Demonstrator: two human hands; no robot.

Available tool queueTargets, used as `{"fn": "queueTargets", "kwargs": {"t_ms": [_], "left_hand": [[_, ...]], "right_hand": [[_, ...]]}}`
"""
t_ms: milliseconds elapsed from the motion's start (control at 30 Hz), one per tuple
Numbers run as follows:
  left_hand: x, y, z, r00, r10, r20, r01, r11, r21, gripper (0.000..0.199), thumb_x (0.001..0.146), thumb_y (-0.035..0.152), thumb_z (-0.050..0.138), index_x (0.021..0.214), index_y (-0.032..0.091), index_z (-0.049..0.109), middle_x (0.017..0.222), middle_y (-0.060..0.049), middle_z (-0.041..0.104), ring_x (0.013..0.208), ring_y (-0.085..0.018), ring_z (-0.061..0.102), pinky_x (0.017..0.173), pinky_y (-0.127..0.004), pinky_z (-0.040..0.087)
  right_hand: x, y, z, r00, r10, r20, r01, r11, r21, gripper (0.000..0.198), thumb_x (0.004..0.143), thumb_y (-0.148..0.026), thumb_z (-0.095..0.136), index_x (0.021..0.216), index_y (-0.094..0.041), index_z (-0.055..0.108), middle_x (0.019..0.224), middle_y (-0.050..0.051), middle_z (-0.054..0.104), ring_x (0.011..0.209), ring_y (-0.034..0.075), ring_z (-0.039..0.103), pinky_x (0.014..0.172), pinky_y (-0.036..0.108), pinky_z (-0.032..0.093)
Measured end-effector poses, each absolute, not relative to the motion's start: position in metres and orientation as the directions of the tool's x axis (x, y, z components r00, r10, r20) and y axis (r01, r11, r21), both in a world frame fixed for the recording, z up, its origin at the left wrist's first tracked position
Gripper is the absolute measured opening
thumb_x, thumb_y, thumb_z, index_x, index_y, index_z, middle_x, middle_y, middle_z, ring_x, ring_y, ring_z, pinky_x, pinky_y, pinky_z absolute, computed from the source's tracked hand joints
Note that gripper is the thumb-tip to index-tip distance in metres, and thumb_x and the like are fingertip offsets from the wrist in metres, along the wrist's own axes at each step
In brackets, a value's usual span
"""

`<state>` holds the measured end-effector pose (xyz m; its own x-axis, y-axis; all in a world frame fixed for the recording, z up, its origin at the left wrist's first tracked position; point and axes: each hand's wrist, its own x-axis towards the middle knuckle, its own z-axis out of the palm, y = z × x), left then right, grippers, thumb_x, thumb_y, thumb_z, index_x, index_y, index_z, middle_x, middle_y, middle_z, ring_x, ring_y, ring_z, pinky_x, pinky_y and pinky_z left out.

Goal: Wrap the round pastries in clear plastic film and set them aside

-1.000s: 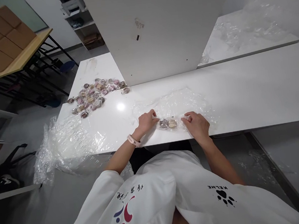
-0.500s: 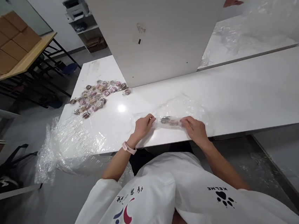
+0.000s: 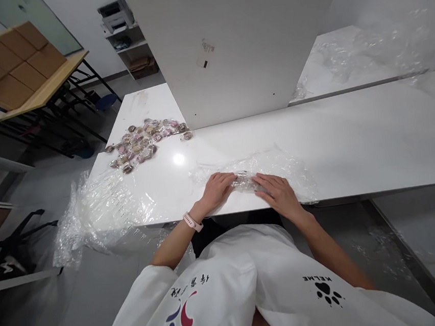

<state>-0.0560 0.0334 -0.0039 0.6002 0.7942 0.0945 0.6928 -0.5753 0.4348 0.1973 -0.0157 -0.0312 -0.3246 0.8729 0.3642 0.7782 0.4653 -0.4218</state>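
Note:
A small bundle [image 3: 245,181] rolled in clear bubble wrap lies on the white table in front of me; its dark contents are too blurred to name. My left hand [image 3: 218,189] grips the left end, fingers closed together over it. On the other end is my right hand [image 3: 280,192], its fingers laid over the wrap and the thumb on the near side. Behind and to the right, a loose sheet of bubble wrap [image 3: 285,164] spreads flat from the bundle.
Several small clear-wrapped pieces, brown and pink [image 3: 139,144], lie at the back left. A heap of clear plastic packaging [image 3: 102,210] hangs over the left front edge. A white upright panel [image 3: 237,53] stands behind the table; more clear plastic [image 3: 376,50] lies beyond it.
Both hands have closed in on the bundle, from pinching its ends to lying over it, and more wrap covers its contents. The other person's hand at the upper right is gone from view.

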Motion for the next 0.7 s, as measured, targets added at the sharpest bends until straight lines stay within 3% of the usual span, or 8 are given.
{"fn": "queueTargets", "kwargs": {"t_ms": [67,167,267,367,467,533,600,700], "left_hand": [[-0.05,0.049,-0.002,0.511,0.859,0.036,0.757,-0.47,0.453,0.031,0.101,0.036,0.04,0.117,0.023,0.064,0.107,-0.009,0.072,0.101,-0.024,0.064,0.091,-0.039,0.045],[-0.034,0.075,0.01,0.382,0.923,-0.048,0.839,-0.325,0.436,0.037,0.101,0.045,0.038,0.104,0.02,0.066,0.082,-0.007,0.069,0.079,-0.023,0.063,0.075,-0.035,0.044],[-0.019,0.085,0.023,0.295,0.949,0.108,0.88,-0.314,0.356,0.025,0.1,0.033,0.044,0.107,0.019,0.064,0.097,-0.012,0.069,0.094,-0.027,0.061,0.082,-0.039,0.043],[-0.014,0.068,0.024,0.259,0.913,0.317,0.864,-0.365,0.347,0.025,0.099,0.02,0.041,0.109,0.019,0.063,0.113,-0.013,0.066,0.109,-0.028,0.056,0.092,-0.044,0.042],[-0.017,0.043,0.014,0.246,0.948,0.204,0.803,-0.317,0.505,0.025,0.098,0.026,0.042,0.114,0.02,0.062,0.106,-0.011,0.068,0.105,-0.026,0.058,0.09,-0.042,0.046],[-0.018,0.032,0.007,0.231,0.966,0.112,0.78,-0.253,0.572,0.032,0.097,0.031,0.047,0.124,0.02,0.057,0.119,-0.012,0.065,0.114,-0.028,0.055,0.093,-0.043,0.046],[-0.015,0.028,0.006,0.19,0.971,0.143,0.8,-0.237,0.551,0.04,0.094,0.033,0.051,0.132,0.018,0.052,0.134,-0.015,0.056,0.125,-0.032,0.047,0.098,-0.048,0.044],[-0.003,0.032,0.014,0.165,0.948,0.274,0.849,-0.277,0.449,0.04,0.095,0.029,0.047,0.133,0.017,0.052,0.135,-0.019,0.052,0.128,-0.036,0.044,0.102,-0.054,0.039]], "right_hand": [[0.197,-0.005,-0.034,-0.205,0.912,0.355,0.794,0.367,-0.485,0.04,0.101,-0.043,0.04,0.126,-0.023,0.065,0.121,0.009,0.07,0.107,0.024,0.064,0.09,0.038,0.045],[0.194,0.021,-0.031,0.029,0.968,0.247,0.824,0.117,-0.554,0.041,0.1,-0.046,0.042,0.11,-0.02,0.072,0.098,0.009,0.075,0.087,0.023,0.067,0.074,0.032,0.044],[0.193,0.046,-0.024,0.186,0.979,0.083,0.824,-0.109,-0.557,0.037,0.096,-0.046,0.048,0.1,-0.019,0.073,0.083,0.008,0.073,0.077,0.022,0.065,0.065,0.029,0.038],[0.194,0.058,-0.02,0.223,0.975,-0.011,0.798,-0.19,-0.572,0.035,0.093,-0.045,0.05,0.092,-0.019,0.074,0.083,0.008,0.072,0.076,0.02,0.063,0.063,0.027,0.035],[0.195,0.059,-0.021,0.235,0.972,-0.03,0.781,-0.207,-0.589,0.034,0.093,-0.044,0.05,0.09,-0.019,0.073,0.084,0.008,0.072,0.075,0.02,0.062,0.062,0.027,0.034],[0.195,0.056,-0.021,0.247,0.968,-0.033,0.782,-0.22,-0.584,0.033,0.093,-0.042,0.049,0.09,-0.019,0.073,0.083,0.008,0.072,0.075,0.02,0.062,0.061,0.027,0.033],[0.193,0.053,-0.021,0.251,0.968,-0.028,0.786,-0.221,-0.577,0.033,0.093,-0.041,0.049,0.089,-0.019,0.073,0.082,0.008,0.071,0.074,0.02,0.062,0.06,0.027,0.032],[0.191,0.048,-0.02,0.253,0.967,-0.032,0.791,-0.226,-0.569,0.033,0.094,-0.043,0.05,0.09,-0.02,0.073,0.082,0.007,0.072,0.072,0.02,0.061,0.06,0.028,0.03]]}}
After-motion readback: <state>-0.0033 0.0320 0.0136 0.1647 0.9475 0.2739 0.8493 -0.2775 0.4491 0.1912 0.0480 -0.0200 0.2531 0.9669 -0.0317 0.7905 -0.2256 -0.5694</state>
